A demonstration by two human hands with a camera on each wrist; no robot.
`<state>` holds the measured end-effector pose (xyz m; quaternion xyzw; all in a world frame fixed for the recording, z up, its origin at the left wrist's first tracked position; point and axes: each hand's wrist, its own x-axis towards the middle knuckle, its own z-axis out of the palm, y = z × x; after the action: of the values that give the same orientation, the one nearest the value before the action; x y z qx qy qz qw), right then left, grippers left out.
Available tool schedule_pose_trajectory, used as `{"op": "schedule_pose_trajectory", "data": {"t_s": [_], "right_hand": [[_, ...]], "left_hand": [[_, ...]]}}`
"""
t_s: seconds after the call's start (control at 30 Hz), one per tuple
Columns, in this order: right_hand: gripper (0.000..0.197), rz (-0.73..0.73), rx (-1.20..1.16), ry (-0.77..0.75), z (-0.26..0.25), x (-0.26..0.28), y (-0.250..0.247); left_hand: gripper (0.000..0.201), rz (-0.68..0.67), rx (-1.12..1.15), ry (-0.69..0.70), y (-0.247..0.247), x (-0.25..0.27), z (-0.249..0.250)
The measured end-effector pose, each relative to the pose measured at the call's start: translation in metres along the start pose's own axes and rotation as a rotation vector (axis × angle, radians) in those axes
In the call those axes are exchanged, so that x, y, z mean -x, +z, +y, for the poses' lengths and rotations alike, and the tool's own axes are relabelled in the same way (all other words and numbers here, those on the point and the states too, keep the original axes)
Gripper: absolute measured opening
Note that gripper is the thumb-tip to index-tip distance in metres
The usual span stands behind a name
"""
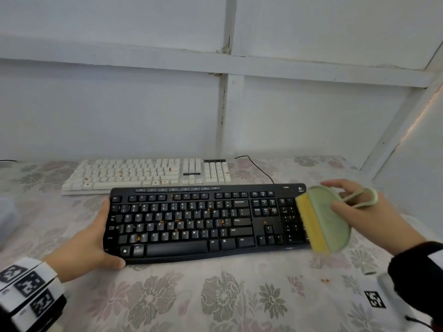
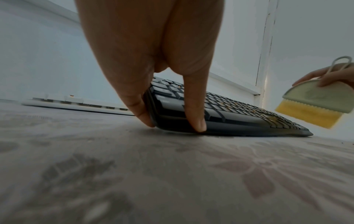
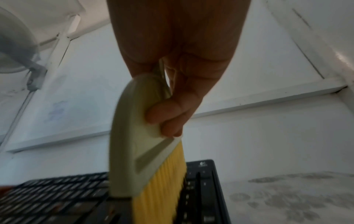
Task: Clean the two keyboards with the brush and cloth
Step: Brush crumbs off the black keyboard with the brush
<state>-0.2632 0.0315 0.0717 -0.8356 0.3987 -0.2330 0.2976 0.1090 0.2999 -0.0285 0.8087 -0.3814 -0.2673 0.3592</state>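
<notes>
The black keyboard (image 1: 206, 221) is held at its left end by the left hand (image 1: 91, 238), and the brush (image 1: 323, 219) is gripped above its right end by the right hand (image 1: 364, 212). Crumbs could be pushed onto the flowered cloth (image 1: 215, 300) if it is swept sideways. The white keyboard (image 1: 146, 173) behind is left dirty.

A white band (image 1: 28, 287) printed with black square markers wraps the left wrist; a black sleeve (image 1: 417, 271) with a white marker-tagged unit (image 1: 393, 298) covers the right.
</notes>
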Motion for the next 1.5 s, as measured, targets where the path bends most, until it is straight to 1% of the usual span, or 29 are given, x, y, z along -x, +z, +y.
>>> {"op": "schedule_pose_trajectory", "data": {"t_s": [0.1,0.17,0.27,0.37,0.43,0.5,0.6,0.67,0.73,0.87,1.0,1.13,1.2,1.33,1.4,1.5], "right_hand": [[0.038,0.092,-0.051,-0.004,-0.001,-0.019,-0.003],[0.041,0.094,-0.067,0.009,0.001,-0.029,0.001],[0.038,0.040,-0.063,0.032,0.008,-0.027,0.009],[0.037,-0.048,-0.023,0.040,0.013,-0.005,0.016],[0.038,-0.097,-0.002,0.048,0.013,0.007,0.016],[0.037,-0.115,0.015,0.051,0.010,0.009,0.011],[0.035,-0.041,0.016,0.002,0.000,-0.001,0.001],[0.037,0.028,-0.025,-0.019,-0.005,-0.015,0.000],[0.040,0.061,-0.046,-0.021,-0.006,-0.030,0.004],[0.038,0.046,-0.073,0.009,-0.004,-0.040,0.016],[0.033,-0.018,-0.041,0.040,0.006,-0.021,0.022],[0.038,-0.087,-0.048,0.040,0.010,-0.001,0.022],[0.038,-0.071,-0.063,0.018,0.005,0.000,0.015],[0.035,0.034,-0.091,-0.009,-0.001,-0.016,0.006],[0.037,0.045,-0.083,-0.008,0.000,-0.025,0.008],[0.037,0.021,-0.088,0.006,0.002,-0.027,0.014]], "left_hand": [[0.134,0.005,0.015,-0.010,-0.002,-0.001,-0.004],[0.132,0.010,0.027,-0.014,-0.002,-0.001,-0.006],[0.129,0.017,0.043,-0.002,-0.001,0.000,-0.004],[0.129,0.007,0.031,0.009,-0.002,0.000,-0.004],[0.130,0.002,0.027,0.011,-0.001,0.000,-0.004],[0.129,0.002,0.027,0.014,-0.001,0.001,-0.002],[0.128,0.022,0.019,0.010,0.001,0.003,0.002],[0.127,0.032,0.014,0.009,0.001,0.003,0.002],[0.127,0.031,0.013,0.006,0.002,0.003,0.003],[0.129,0.015,0.015,-0.016,0.002,0.003,0.003],[0.129,0.010,0.020,-0.004,0.002,0.003,0.001],[0.128,0.010,0.022,0.005,0.003,0.003,0.003],[0.128,0.003,0.022,0.005,0.003,0.004,0.004],[0.126,0.007,0.030,0.013,0.003,0.005,0.005],[0.125,0.017,0.029,0.019,0.003,0.005,0.006],[0.126,0.024,0.026,0.008,0.002,0.005,0.006]]}}
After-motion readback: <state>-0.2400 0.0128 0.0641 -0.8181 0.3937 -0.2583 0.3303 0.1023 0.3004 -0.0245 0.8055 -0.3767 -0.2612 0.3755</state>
